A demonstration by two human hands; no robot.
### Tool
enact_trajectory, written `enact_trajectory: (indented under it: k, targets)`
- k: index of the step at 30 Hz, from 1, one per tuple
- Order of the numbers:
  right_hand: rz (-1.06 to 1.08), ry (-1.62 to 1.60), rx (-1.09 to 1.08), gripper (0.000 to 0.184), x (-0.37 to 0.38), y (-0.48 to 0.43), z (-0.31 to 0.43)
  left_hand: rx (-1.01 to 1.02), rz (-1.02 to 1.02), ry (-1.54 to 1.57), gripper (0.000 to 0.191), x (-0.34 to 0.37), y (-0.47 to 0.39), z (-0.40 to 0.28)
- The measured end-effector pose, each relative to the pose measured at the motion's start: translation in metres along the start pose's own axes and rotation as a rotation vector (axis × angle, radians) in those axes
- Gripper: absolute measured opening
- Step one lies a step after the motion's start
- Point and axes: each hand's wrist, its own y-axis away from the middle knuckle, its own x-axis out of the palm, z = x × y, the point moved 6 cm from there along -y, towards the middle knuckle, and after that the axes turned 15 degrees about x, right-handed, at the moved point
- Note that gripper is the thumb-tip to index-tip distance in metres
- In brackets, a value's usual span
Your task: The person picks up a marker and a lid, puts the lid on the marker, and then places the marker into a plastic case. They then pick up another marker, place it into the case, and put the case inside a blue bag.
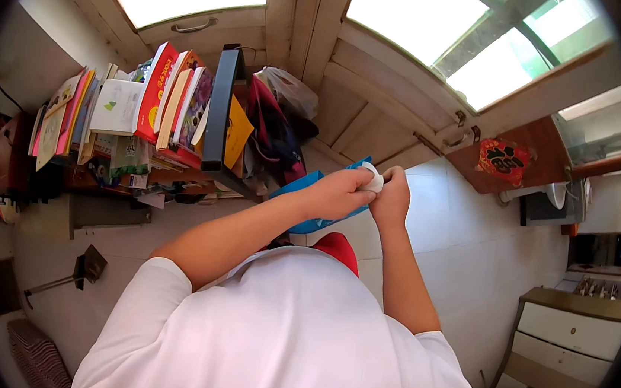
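My left hand [338,195] pinches a small white rounded object [372,178] between thumb and fingers. Close against its right side, my right hand [391,197] is curled with its fingertips on the object's edge, partly hidden from me. A bright blue plastic bag or packet [307,227] hangs beneath my left hand and forearm. Its upper edge shows behind the fingers, and most of it is covered by the arm. What the white object is cannot be made out.
Books [157,95] crowd a shelf on the left, beside a black flat frame [219,112] and a dark backpack [278,123]. Wooden doors [376,124] with glass stand ahead. A drawer cabinet [572,331] is at right; a long-handled dustpan [89,265] sits on the tiled floor, left.
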Motion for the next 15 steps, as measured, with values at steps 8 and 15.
enact_trajectory:
  k: [8,15]
  targets:
    - [0.862,-0.595,-0.163,0.019,0.013,-0.113,0.07,-0.108,-0.241,0.513,0.019,-0.046,-0.059,-0.004]
    - [1.242,-0.507,-0.3,0.025,0.055,-0.189,0.185,-0.263,-0.68,0.378,0.017,-0.127,-0.072,0.027]
